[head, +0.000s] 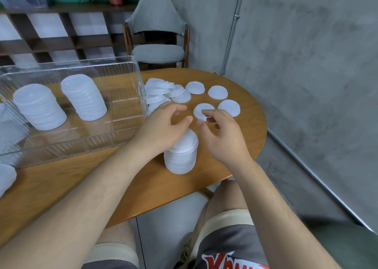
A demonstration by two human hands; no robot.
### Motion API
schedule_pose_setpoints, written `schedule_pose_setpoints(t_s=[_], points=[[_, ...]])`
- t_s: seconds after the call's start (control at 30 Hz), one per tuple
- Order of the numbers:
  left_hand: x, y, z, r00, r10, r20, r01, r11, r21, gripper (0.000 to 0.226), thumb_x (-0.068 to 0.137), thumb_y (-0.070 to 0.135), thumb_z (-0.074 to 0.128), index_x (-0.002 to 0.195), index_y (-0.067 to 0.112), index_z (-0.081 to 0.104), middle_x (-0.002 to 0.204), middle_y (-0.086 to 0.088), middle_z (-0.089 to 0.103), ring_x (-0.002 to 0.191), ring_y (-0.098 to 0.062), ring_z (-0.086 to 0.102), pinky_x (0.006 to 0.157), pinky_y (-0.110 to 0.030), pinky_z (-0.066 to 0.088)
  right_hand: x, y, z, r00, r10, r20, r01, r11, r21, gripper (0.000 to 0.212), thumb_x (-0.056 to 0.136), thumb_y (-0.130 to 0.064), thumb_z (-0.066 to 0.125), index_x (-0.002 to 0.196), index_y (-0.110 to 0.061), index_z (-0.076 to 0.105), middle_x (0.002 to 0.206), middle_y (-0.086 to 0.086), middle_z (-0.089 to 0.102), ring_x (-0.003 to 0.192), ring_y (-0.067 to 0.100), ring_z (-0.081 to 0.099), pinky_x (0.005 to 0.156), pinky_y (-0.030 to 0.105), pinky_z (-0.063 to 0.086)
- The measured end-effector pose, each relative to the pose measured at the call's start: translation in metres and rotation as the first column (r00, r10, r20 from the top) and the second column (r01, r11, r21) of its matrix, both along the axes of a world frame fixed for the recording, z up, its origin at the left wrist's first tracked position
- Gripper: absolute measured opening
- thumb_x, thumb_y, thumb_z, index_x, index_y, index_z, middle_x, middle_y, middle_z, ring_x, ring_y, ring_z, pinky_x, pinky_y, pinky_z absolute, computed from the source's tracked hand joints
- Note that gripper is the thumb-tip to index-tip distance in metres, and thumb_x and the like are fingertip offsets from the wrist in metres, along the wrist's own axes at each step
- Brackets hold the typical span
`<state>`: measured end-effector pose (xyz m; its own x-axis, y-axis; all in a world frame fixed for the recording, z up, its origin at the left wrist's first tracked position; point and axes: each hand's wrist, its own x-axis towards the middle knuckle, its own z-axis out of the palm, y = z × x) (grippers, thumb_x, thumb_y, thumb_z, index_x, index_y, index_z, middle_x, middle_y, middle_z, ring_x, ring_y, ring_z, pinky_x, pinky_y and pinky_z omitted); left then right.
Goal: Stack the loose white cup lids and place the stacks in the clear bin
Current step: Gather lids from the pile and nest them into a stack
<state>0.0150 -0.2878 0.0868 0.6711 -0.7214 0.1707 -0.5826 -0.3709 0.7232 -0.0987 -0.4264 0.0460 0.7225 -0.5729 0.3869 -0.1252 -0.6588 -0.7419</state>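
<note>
Left hand [163,127] hovering open and empty, guarding the stack [181,158]
I'm reaching my right hand [222,135], half-curled and empty, for the nearest loose lid [199,107] to top it up.

Clear bin [61,150] sits on the wooden counter [235,150], with two tall lid stacks [83,96] upright inside it. Hard against the bin's right wall lies a heap of loose lids [161,92], with single lids [217,92] flat farther right of the bin. Off the bin's near right corner stands a new stack [181,156], and the left grip [163,129] is over its top, fingers relaxed. The right grip [221,137], farther right of the bin, has its fingers loosely curled at one flat lid [204,109]; pinching or not, can't tell.
</note>
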Motion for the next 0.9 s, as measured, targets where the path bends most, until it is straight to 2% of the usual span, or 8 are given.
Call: schedule_pose_setpoints(t_s=[0.1,0.17,0.37,0.43,0.47,0.63,0.8,0.9], points=[[0.019,-0.040,0.005,0.999,-0.052,-0.016,0.053,0.994,0.097,0.044,0.100,0.036,0.060,0.141,0.020,0.056,0.142,0.006,0.056,0.129,-0.009,0.052,0.103,-0.023,0.039,0.018,-0.018,-0.005,0.996,-0.077,-0.047,0.077,0.997,-0.006,0.038,0.098,-0.030,0.065,0.131,-0.013,0.062,0.125,-0.003,0.061,0.110,0.008,0.057,0.093,0.022,0.047],[0.030,-0.064,0.005,0.998,-0.064,-0.017,0.066,0.980,0.190,0.043,0.101,0.033,0.059,0.142,0.019,0.054,0.142,0.003,0.056,0.129,-0.013,0.053,0.097,-0.023,0.039,0.029,-0.029,-0.012,0.989,-0.118,-0.087,0.117,0.993,-0.009,0.041,0.098,-0.030,0.065,0.135,-0.013,0.060,0.131,-0.001,0.060,0.117,0.012,0.057,0.096,0.021,0.044],[0.064,-0.116,-0.011,0.995,-0.102,0.010,0.089,0.915,0.394,0.008,0.101,0.030,0.057,0.105,0.024,0.062,0.107,-0.005,0.063,0.092,-0.015,0.058,0.077,-0.026,0.043,0.053,-0.054,-0.034,0.952,-0.217,-0.215,0.216,0.976,-0.029,0.047,0.097,-0.029,0.063,0.141,-0.013,0.055,0.145,0.004,0.055,0.137,0.021,0.047,0.112,0.033,0.039],[0.071,-0.126,-0.019,0.992,-0.116,0.040,0.087,0.896,0.435,0.020,0.101,0.031,0.057,0.083,0.027,0.049,0.087,-0.005,0.056,0.073,-0.012,0.051,0.062,-0.026,0.036,0.058,-0.059,-0.039,0.943,-0.226,-0.242,0.227,0.974,-0.025,0.049,0.097,-0.029,0.064,0.143,-0.013,0.054,0.146,0.004,0.055,0.137,0.021,0.046,0.112,0.034,0.039],[0.074,-0.129,-0.022,0.992,-0.118,0.049,0.083,0.888,0.452,0.024,0.100,0.031,0.058,0.080,0.028,0.045,0.082,-0.002,0.052,0.069,-0.012,0.048,0.058,-0.027,0.033,0.060,-0.060,-0.041,0.942,-0.226,-0.249,0.228,0.973,-0.025,0.050,0.097,-0.028,0.064,0.143,-0.013,0.054,0.145,0.004,0.055,0.137,0.021,0.046,0.112,0.034,0.038],[0.082,-0.138,-0.030,0.991,-0.128,0.047,0.087,0.860,0.503,0.017,0.097,0.027,0.063,0.091,0.021,0.048,0.082,0.000,0.050,0.070,-0.013,0.047,0.057,-0.028,0.032,0.068,-0.068,-0.049,0.928,-0.248,-0.278,0.244,0.969,-0.051,0.050,0.097,-0.031,0.065,0.142,-0.013,0.055,0.143,0.004,0.057,0.135,0.022,0.046,0.111,0.034,0.038],[0.081,-0.133,-0.031,0.993,-0.115,-0.010,0.109,0.901,0.419,0.019,0.090,0.021,0.071,0.083,0.018,0.053,0.077,0.000,0.051,0.070,-0.015,0.048,0.060,-0.028,0.036,0.069,-0.070,-0.046,0.936,-0.249,-0.249,0.242,0.968,-0.059,0.048,0.096,-0.033,0.068,0.139,-0.013,0.059,0.137,0.006,0.058,0.131,0.022,0.048,0.106,0.030,0.039],[0.076,-0.120,-0.020,0.995,-0.102,0.008,0.094,0.944,0.318,0.018,0.090,0.024,0.074,0.104,0.019,0.064,0.091,0.002,0.062,0.086,-0.014,0.059,0.073,-0.032,0.051,0.062,-0.068,-0.033,0.960,-0.213,-0.183,0.205,0.977,-0.058,0.046,0.096,-0.033,0.067,0.137,-0.013,0.060,0.137,0.005,0.058,0.131,0.021,0.049,0.103,0.022,0.037]])
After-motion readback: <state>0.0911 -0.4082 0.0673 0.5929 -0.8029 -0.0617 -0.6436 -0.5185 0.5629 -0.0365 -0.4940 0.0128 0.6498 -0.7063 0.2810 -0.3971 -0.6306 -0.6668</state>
